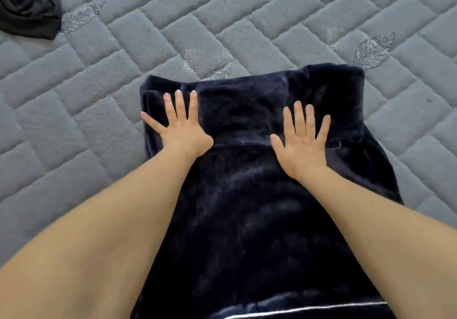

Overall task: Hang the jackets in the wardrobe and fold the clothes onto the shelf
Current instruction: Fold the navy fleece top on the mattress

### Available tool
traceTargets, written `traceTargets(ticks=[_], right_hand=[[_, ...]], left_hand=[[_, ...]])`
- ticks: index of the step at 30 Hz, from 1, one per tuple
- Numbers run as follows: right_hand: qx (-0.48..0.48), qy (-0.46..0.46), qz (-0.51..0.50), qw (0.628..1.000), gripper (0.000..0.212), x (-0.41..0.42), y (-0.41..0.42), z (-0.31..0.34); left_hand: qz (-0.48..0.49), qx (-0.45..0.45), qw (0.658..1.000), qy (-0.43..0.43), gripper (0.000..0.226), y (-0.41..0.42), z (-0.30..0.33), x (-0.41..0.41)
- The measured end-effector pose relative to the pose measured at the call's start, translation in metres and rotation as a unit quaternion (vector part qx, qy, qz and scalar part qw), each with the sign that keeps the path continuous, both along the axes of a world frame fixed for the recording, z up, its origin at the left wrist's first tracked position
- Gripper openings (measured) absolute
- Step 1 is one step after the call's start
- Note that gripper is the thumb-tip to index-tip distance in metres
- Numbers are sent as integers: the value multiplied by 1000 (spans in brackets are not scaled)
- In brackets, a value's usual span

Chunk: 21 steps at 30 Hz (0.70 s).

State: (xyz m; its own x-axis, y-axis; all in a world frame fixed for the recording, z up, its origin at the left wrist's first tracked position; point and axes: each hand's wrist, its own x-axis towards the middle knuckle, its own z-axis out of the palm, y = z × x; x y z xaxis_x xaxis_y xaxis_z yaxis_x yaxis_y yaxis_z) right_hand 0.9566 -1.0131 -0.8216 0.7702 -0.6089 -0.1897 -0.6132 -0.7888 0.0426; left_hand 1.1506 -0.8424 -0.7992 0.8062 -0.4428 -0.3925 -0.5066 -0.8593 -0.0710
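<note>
I see a plush navy garment [259, 195] at centre frame — my left hand [181, 130] and right hand [303, 150] press it flat-fingered, gripping nothing — on a grey quilted mattress [222, 17].

Two garments lie on the one quilted grey mattress [272, 9]: one dark navy plush garment [247, 195] in the middle and one black garment [27, 4] at the far left corner. Two bare hands show, the left hand [181, 128] and the right hand [303, 145]. Three leaf motifs are stitched into the mattress cover.
</note>
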Motion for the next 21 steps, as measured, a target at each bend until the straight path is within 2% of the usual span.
traceTargets(ticks=[2, 3, 4, 6, 7, 8, 11, 12, 15, 17, 19, 21], right_hand=[[75, 12, 31, 997, 71, -50, 26, 2], [108, 20, 38, 993, 70, -77, 42, 4], [124, 28, 44, 991, 69, -103, 55, 7], [123, 43, 65, 989, 68, -148, 76, 15], [123, 45, 80, 988, 69, -166, 83, 21], [127, 36, 97, 986, 67, -183, 87, 28], [133, -6, 177, 975, 51, -228, 95, 45], [127, 2, 209, 970, 54, -241, 98, 47], [109, 78, 255, 957, 90, -263, 108, 52], [87, 121, 254, 956, 103, -264, 114, 51], [76, 169, 256, 949, 106, -258, 118, 52], [79, 189, 248, 947, 98, -246, 121, 56]], left_hand=[[-63, -27, 995, -75, 89, 15, 21, -42], [-127, -61, 986, -94, 74, 27, 29, -69], [-204, -95, 972, -73, 55, 42, 33, -97], [-300, -109, 941, 112, 26, 74, 39, -158], [-322, -70, 925, 190, 27, 90, 41, -184], [-338, -25, 915, 220, 37, 102, 41, -207], [-354, 83, 916, 168, 89, 129, 37, -252], [-350, 105, 918, 152, 99, 133, 37, -262], [-330, 139, 926, 117, 104, 135, 41, -283], [-317, 173, 928, 92, 106, 130, 44, -296], [-303, 229, 921, 81, 114, 121, 48, -309], [-279, 301, 907, 98, 126, 114, 51, -322]])
